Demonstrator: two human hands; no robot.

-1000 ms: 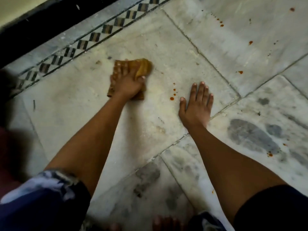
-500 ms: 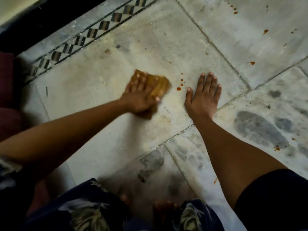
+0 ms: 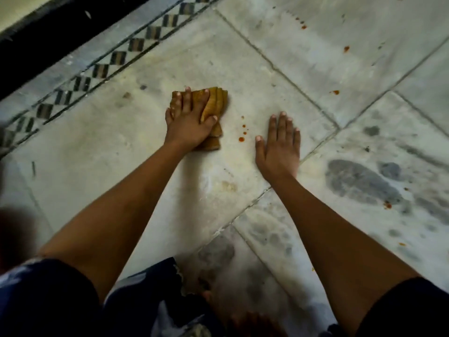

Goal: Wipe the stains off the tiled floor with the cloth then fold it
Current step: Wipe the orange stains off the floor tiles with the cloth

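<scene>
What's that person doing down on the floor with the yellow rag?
A person is leaning over the tiled floor to clean it. The left hand presses a yellow cloth flat on the tile, while the right hand lies open on the floor beside it. A few red-orange drops sit between the two hands, not yet wiped, and more spots dot the tiles farther away.

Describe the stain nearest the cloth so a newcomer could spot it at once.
Start at the big pale tile beside the checkered border strip. In the gap between the left hand pressing the mustard cloth and the right hand sits a small cluster of red-orange drops. The other red spots lie scattered on neighbouring tiles, away from both hands.
</scene>
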